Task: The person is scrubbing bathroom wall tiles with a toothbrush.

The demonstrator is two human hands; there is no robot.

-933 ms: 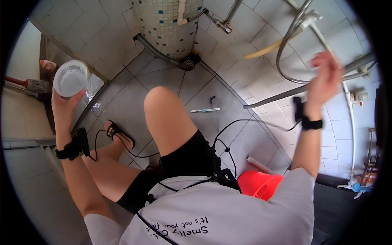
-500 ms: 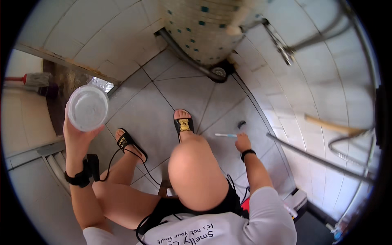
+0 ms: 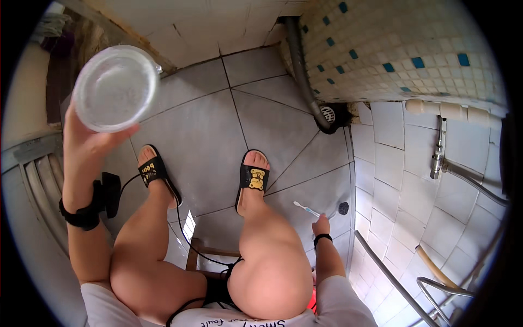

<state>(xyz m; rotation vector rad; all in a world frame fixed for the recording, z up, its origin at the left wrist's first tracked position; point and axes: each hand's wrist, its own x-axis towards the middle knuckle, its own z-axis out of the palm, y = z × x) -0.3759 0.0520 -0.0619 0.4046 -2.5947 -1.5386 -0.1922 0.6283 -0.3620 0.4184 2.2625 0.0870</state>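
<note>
My left hand (image 3: pixel 87 144) is raised at the left, fingers and thumb wrapped around a round, clear plastic tub (image 3: pixel 115 90). The tub's broad circular face is turned up towards me; I cannot make out anything inside it. Low on the right, my right hand (image 3: pixel 321 224) is closed around a white and light-blue toothbrush (image 3: pixel 309 210), whose head points left, just above the grey tiled floor (image 3: pixel 212 122). A small dark, bristly round thing (image 3: pixel 343 208) lies beside that hand, and I cannot tell whether the hand touches it.
A grey drain hose (image 3: pixel 300 71) runs down to a floor drain (image 3: pixel 327 113) at the mosaic-tiled wall. Metal pipes and a tap (image 3: pixel 437 161) line the right wall. A low wooden stool (image 3: pixel 195 256) stands beneath me, and a cable hangs between my legs. My feet wear black sandals (image 3: pixel 253 177).
My view has shifted, so the drain and mosaic wall appear farther right. The tub sits higher and looks larger. My right hand still holds the toothbrush, now tilted, with its head at the upper left.
</note>
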